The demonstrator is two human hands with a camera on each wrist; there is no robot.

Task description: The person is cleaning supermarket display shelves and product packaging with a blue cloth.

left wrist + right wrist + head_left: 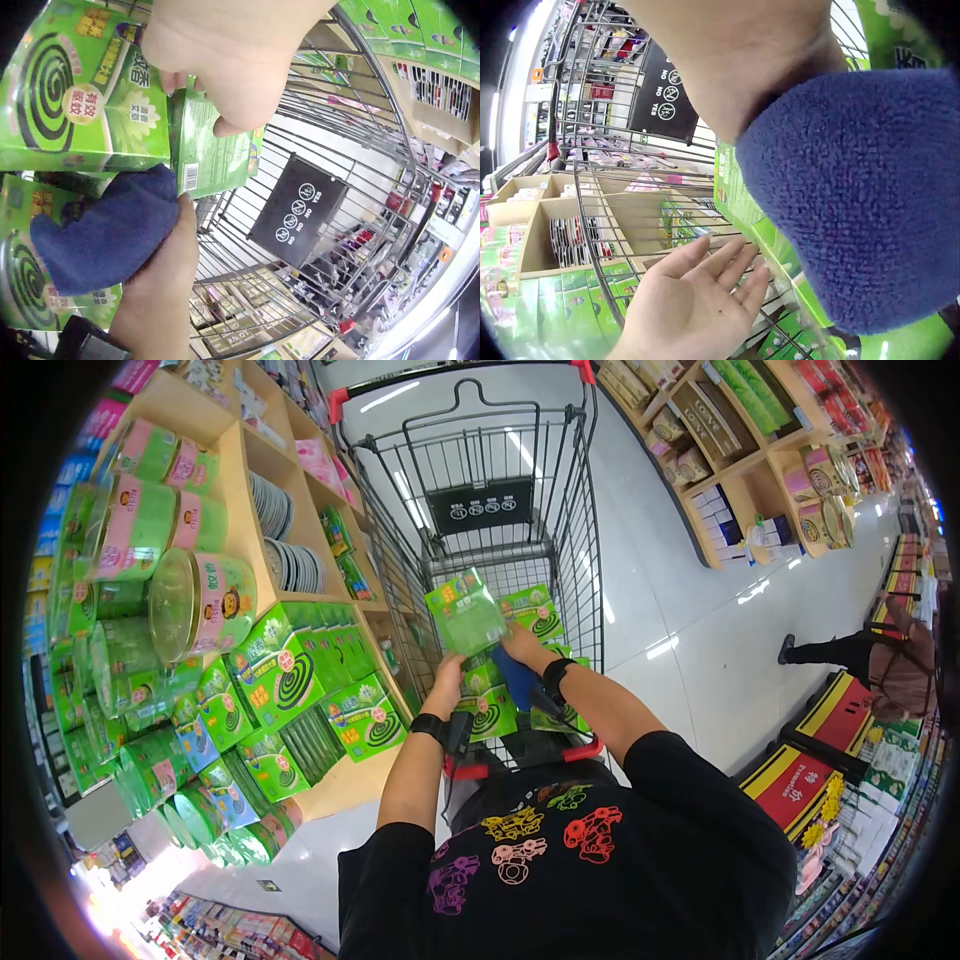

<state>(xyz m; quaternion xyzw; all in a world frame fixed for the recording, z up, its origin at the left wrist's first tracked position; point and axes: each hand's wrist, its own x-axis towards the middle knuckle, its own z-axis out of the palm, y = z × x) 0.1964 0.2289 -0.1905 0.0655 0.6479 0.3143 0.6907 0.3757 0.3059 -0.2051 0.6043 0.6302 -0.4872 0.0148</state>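
A green mosquito-coil box [468, 615] stands tilted above the cart's load, its printed back with a barcode showing in the left wrist view. My right hand [520, 644] is at its right edge and grips a dark blue cloth [514, 678] that hangs below the palm. In the left wrist view the thumb of that hand touches the box's edge. My left hand [694, 304] is palm up with fingers loosely extended, fingertips close to the box's lower side. More green coil boxes [82, 90] lie in the cart beneath the hands.
The wire shopping cart [590, 510] surrounds the hands, a black sign plate [480, 505] on its far end. At left, a wooden shelf [335, 785] bears stacked coil boxes and tubs [205, 605]. Shelves [745, 485] stand at right, and a person [895, 665] is in the aisle.
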